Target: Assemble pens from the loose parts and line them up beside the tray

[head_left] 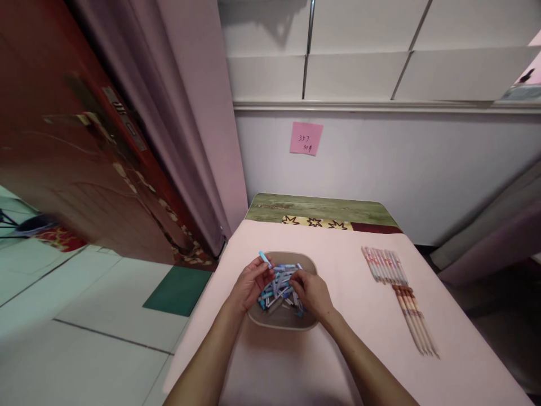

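My left hand [252, 282] is closed at the left rim of a grey-beige bin [279, 322], pinching a short light blue pen cap [264, 259] between thumb and fingers. Inside the bin lies a jumble of blue, white and lilac pen parts [279, 286]. My right hand [311, 292] reaches over the bin's right side. Its fingers are curled together just above the parts, and whatever they hold is hidden.
On the pink-covered table [350, 338], a row of pale pink and white pens [385, 265] lies right of the bin. Several brown-ended pens [416, 320] lie nearer me. Behind the table is a white wall [372, 152] with a pink note [306, 138]; a brown door [84, 141] stands left.
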